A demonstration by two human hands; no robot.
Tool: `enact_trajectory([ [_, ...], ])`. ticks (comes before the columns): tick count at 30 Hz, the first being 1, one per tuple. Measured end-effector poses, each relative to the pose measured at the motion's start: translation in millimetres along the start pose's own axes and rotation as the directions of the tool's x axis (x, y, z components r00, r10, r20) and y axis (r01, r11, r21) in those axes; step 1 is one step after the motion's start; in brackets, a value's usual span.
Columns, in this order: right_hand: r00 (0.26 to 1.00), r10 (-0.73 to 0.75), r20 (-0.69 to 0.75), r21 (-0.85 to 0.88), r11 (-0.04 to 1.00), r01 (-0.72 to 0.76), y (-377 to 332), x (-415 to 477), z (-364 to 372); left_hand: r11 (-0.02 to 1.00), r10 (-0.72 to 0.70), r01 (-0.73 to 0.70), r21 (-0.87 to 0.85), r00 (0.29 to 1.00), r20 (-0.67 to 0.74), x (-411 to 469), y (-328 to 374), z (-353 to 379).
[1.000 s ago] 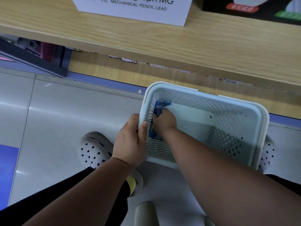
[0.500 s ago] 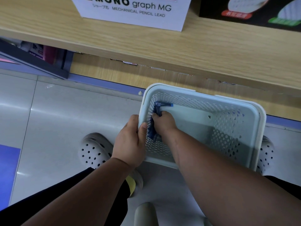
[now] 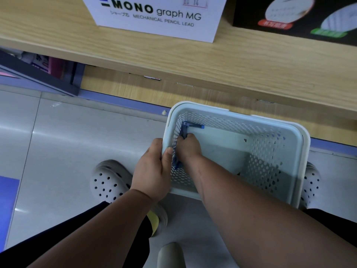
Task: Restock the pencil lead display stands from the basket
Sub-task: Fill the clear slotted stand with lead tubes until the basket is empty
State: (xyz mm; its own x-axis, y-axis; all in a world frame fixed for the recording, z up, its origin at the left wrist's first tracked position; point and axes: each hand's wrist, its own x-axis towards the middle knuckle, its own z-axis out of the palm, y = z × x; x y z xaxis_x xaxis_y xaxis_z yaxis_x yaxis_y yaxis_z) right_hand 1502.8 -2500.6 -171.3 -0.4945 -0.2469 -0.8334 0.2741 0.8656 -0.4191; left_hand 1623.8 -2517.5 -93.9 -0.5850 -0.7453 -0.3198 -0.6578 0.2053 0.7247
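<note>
A pale perforated basket (image 3: pixel 301 151) sits on the floor below a wooden shelf. My left hand (image 3: pixel 152 171) grips its left rim, thumb over the edge. Inside, my right hand (image 3: pixel 188 147) is curled round blue pencil lead packs (image 3: pixel 183 130) pressed against the left wall; their lower end shows below my hand. One blue pack (image 3: pixel 196 126) lies along the far wall at the corner. A white MONO graph MG pencil lead display stand (image 3: pixel 154 16) stands on the shelf above.
A black product box (image 3: pixel 295 18) stands right of the white stand. The wooden shelf edge (image 3: pixel 193 60) overhangs the basket's far side. My feet in pale clogs (image 3: pixel 108 182) flank the basket on grey floor tiles. A dark frame (image 3: pixel 48 78) leans at left.
My right hand has slid the blue packs deeper along the basket's left wall toward the far corner. The view has tilted up, showing more of the display stand. My left hand stays on the rim.
</note>
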Motion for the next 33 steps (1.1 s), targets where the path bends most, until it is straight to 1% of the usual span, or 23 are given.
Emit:
enact_trajectory([
  [7,0.996,0.03,0.078,0.03,0.999,-0.032,2.8,1.4,-8.7,1.0,-0.009,0.009,-0.013,1.0,0.009,0.2,0.5,-0.3],
  [18,0.986,-0.039,0.16,0.127,0.992,0.019,11.4,-6.7,-13.5,1.0,-0.005,0.005,-0.015,1.0,0.011,0.0,0.4,-1.7],
  [24,0.973,-0.032,0.228,0.237,0.971,-0.023,10.2,-9.9,-19.6,1.0,-0.005,0.005,-0.006,1.0,0.011,-0.2,1.4,-1.6],
  [30,0.964,-0.019,0.267,0.279,0.958,-0.059,8.1,-14.3,-22.8,1.0,-0.006,0.006,0.001,1.0,0.015,0.1,0.6,-1.0],
  [33,0.965,-0.037,0.26,0.284,0.958,-0.04,7.7,-15.6,-23.0,1.0,-0.001,0.0,0.011,1.0,0.018,0.6,-0.4,-1.0],
])
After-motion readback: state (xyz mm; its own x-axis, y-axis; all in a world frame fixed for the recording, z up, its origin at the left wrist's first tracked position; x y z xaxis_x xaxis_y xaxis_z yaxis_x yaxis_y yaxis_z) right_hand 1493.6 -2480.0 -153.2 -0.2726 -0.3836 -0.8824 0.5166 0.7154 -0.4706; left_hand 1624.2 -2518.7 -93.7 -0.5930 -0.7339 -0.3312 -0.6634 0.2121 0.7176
